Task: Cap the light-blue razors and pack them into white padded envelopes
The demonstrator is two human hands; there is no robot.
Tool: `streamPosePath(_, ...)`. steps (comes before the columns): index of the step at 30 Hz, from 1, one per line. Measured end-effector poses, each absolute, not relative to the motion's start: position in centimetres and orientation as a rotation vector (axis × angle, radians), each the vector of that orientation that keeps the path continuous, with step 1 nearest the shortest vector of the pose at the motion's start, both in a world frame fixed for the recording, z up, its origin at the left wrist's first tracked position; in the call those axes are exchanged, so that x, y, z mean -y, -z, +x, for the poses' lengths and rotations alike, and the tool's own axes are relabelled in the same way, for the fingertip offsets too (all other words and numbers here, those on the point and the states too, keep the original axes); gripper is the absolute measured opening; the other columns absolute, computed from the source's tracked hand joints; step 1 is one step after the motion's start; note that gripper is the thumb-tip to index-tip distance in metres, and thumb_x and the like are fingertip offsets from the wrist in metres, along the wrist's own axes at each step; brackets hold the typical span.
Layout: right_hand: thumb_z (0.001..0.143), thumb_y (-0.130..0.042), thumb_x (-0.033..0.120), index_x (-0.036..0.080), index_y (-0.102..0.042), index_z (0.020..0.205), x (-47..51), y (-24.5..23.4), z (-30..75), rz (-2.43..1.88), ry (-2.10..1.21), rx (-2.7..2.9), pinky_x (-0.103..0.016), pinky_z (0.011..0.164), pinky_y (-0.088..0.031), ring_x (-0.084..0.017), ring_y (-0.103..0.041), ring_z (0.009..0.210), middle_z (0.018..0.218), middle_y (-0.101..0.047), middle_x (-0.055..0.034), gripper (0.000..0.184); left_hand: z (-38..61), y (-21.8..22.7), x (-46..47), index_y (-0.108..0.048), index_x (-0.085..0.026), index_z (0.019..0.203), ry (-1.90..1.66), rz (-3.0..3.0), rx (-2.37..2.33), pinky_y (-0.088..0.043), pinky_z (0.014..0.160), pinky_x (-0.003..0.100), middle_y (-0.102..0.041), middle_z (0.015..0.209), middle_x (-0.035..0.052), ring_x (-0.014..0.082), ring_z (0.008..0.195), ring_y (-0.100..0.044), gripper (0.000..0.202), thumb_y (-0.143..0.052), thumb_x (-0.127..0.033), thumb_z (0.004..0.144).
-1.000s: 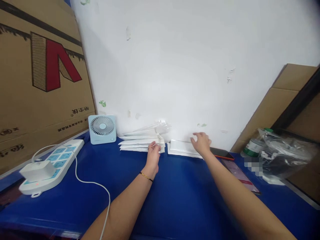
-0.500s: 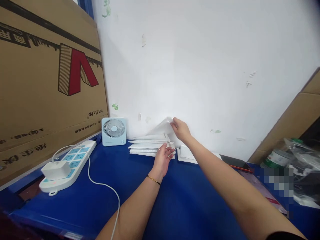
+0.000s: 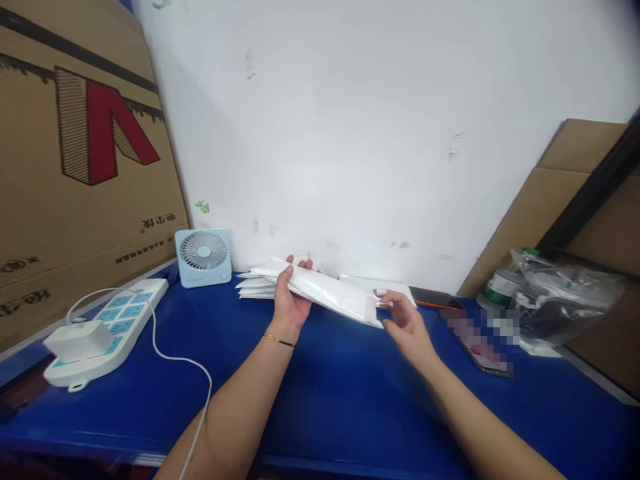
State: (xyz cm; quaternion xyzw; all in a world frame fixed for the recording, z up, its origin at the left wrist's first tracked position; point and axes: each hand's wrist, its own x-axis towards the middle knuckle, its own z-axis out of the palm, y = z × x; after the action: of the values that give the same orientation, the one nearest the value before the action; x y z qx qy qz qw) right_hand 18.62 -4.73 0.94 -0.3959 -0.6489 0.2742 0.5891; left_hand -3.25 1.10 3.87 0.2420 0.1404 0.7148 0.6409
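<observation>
My left hand (image 3: 293, 300) is closed around a flat white plastic packet (image 3: 335, 293), thumb on top and fingers beneath. The packet is raised over the table and slopes down to the right. At its right end is my right hand (image 3: 406, 323), with thumb and fingers apart around the corner; whether a fingertip touches the edge is hard to tell. Behind my left hand lies a stack of similar white packets (image 3: 253, 288), partly covered by the held one. Another white stack (image 3: 360, 283) rests against the wall, mostly hidden behind the packet and my right hand.
On the blue table (image 3: 350, 407) stand a light blue fan (image 3: 204, 257) and a white power strip (image 3: 107, 330) with a trailing cable (image 3: 195, 363). To the right are a dark phone (image 3: 435, 298), a flat pinkish item (image 3: 480, 347), a bottle (image 3: 500, 288) and a clear plastic bag (image 3: 560, 300).
A white packet has come off the stack toward me and is now in my left hand. My right hand has moved down and right from the raised packet. The view has turned right.
</observation>
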Motion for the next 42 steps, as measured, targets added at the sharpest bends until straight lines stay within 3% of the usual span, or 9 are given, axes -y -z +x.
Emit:
streamPosePath(5,0.080,-0.046,0.035,0.020,-0.059,0.093,3.8,1.9,17.8,-0.831,-1.597,0.655,-0.043,0.080,-0.051,-0.025,-0.063,0.093,0.098,-0.066,-0.0097,0.024,-0.5,-4.7,0.9,-0.043,-0.031,0.123,-1.687,0.940,-0.322,-0.044,0.095,0.038,-0.060,0.104,0.0008,0.0197,0.106,-0.057,0.056,-0.067,-0.032,0.072)
streamPosePath(11,0.089,-0.040,0.038,0.017,-0.059,0.097,3.3,2.4,17.8,-0.834,-1.766,0.364,-0.031,0.066,-0.054,-0.017,-0.066,0.068,0.079,-0.068,-0.0057,0.030,3.1,-6.1,2.8,-0.042,-0.027,0.126,-1.611,1.279,-0.343,-0.039,0.098,0.039,-0.059,0.100,0.0023,0.0220,0.104,-0.058,0.065,-0.072,-0.029,0.069)
streamPosePath(15,0.083,-0.052,0.034,0.017,-0.059,0.086,2.9,3.0,18.2,-1.019,-1.599,0.452,-0.022,0.044,-0.048,-0.012,-0.059,0.048,0.061,-0.063,-0.0002,0.018,3.7,-7.7,2.9,-0.043,-0.027,0.126,-1.629,1.324,-0.315,-0.039,0.099,0.040,-0.058,0.100,0.0024,0.0217,0.103,-0.058,0.064,-0.072,-0.029,0.069)
streamPosePath(18,0.077,-0.061,0.040,0.016,-0.057,0.076,2.7,3.4,18.6,-1.120,-1.450,0.703,-0.015,0.027,-0.025,-0.008,-0.045,0.033,0.050,-0.054,0.0027,0.024,3.4,-8.4,2.8,-0.044,-0.028,0.126,-1.675,1.283,-0.293,-0.040,0.099,0.040,-0.058,0.099,0.0021,0.0206,0.102,-0.058,0.063,-0.071,-0.028,0.070)
streamPosePath(21,0.075,-0.062,0.046,0.017,-0.050,0.065,2.2,3.6,19.7,-1.216,-1.297,0.898,-0.015,0.027,-0.012,-0.005,-0.034,0.028,0.042,-0.045,0.0052,0.033,2.4,-8.4,2.1,-0.044,-0.029,0.126,-1.728,1.224,-0.277,-0.041,0.098,0.039,-0.059,0.099,0.0016,0.0191,0.100,-0.058,0.061,-0.071,-0.027,0.071)
streamPosePath(25,0.076,-0.055,0.051,0.018,-0.048,0.060,1.3,3.9,22.8,-1.494,-0.921,1.056,-0.019,0.028,-0.020,-0.008,-0.035,0.028,0.038,-0.039,0.0068,0.037,0.3,-7.7,0.7,-0.046,-0.031,0.124,-1.803,1.145,-0.289,-0.044,0.095,0.038,-0.058,0.097,0.0002,0.0175,0.098,-0.058,0.059,-0.071,-0.027,0.071)
streamPosePath(30,0.082,-0.044,0.048,0.019,-0.045,0.050,0.8,4.3,25.0,-1.836,-0.373,1.350,-0.022,0.044,-0.032,-0.012,-0.047,0.039,0.039,-0.042,0.0031,0.043,-2.5,-7.4,-0.8,-0.048,-0.031,0.122,-1.786,1.144,-0.343,-0.048,0.090,0.036,-0.058,0.099,-0.0003,0.0166,0.095,-0.059,0.055,-0.069,-0.030,0.071)
streamPosePath(34,0.081,-0.047,0.042,0.019,-0.048,0.049,0.9,4.6,24.3,-1.862,-0.268,1.450,-0.024,0.051,-0.029,-0.015,-0.051,0.053,0.047,-0.051,-0.0006,0.039,-3.4,-7.9,-0.9,-0.046,-0.030,0.126,-1.722,1.274,-0.357,-0.050,0.086,0.034,-0.057,0.104,0.0018,0.0181,0.096,-0.059,0.059,-0.067,-0.032,0.072)
streamPosePath(42,0.091,-0.034,0.045,0.021,-0.058,0.072,1.9,4.6,22.3,-2.071,-0.039,1.720,-0.025,0.053,-0.023,-0.016,-0.055,0.067,0.080,-0.063,-0.0039,0.039,-4.3,-9.2,-0.6,-0.040,-0.029,0.130,-1.736,1.443,-0.290,-0.050,0.085,0.034,-0.056,0.111,0.0045,0.0199,0.100,-0.058,0.059,-0.058,-0.044,0.076)
